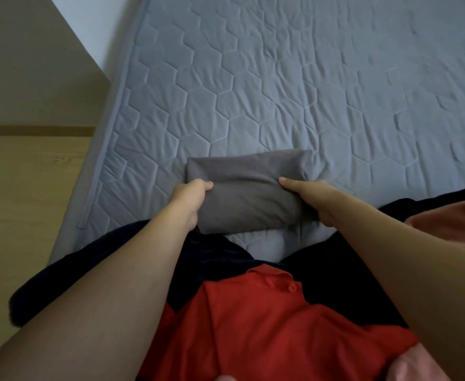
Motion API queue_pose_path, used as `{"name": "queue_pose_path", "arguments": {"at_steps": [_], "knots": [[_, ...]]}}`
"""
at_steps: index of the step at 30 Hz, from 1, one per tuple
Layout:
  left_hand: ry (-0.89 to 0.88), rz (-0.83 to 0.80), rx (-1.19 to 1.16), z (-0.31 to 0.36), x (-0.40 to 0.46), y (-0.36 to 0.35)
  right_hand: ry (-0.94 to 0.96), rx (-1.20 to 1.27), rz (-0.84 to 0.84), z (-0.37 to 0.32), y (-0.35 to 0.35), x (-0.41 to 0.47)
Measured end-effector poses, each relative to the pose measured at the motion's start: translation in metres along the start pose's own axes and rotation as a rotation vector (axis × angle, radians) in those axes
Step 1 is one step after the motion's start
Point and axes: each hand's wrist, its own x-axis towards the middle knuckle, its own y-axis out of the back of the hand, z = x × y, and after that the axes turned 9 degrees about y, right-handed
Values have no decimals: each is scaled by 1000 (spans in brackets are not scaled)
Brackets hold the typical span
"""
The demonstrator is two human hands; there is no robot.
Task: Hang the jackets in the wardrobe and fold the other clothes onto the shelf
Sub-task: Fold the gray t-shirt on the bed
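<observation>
A grey garment (246,193), folded into a compact rectangle, lies on the quilted grey bed (280,92) near its front edge. My left hand (188,198) grips the bundle's left end, thumb on top and fingers tucked under. My right hand (306,193) grips the right end the same way. Closer to me a red polo shirt (253,325) lies spread over a dark navy garment (217,259). A pink garment (451,215) shows at the right edge.
The bed's left edge runs diagonally beside a wooden floor (25,188). A beige wall or cabinet side (33,64) rises at the upper left. More pink cloth (418,364) sits at the bottom right corner.
</observation>
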Motion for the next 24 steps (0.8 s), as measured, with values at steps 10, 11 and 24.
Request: {"name": "queue_pose_path", "arguments": {"at_steps": [10,11,24], "knots": [[10,-294,-245,38,-97,97,-58,214,-356,-75,-12,-74],[6,-280,-252,47,-111,109,-52,228,-379,-90,-19,-89],[-150,90,-400,132,-387,379,-5,-13,-454,-304,-199,-401]]}}
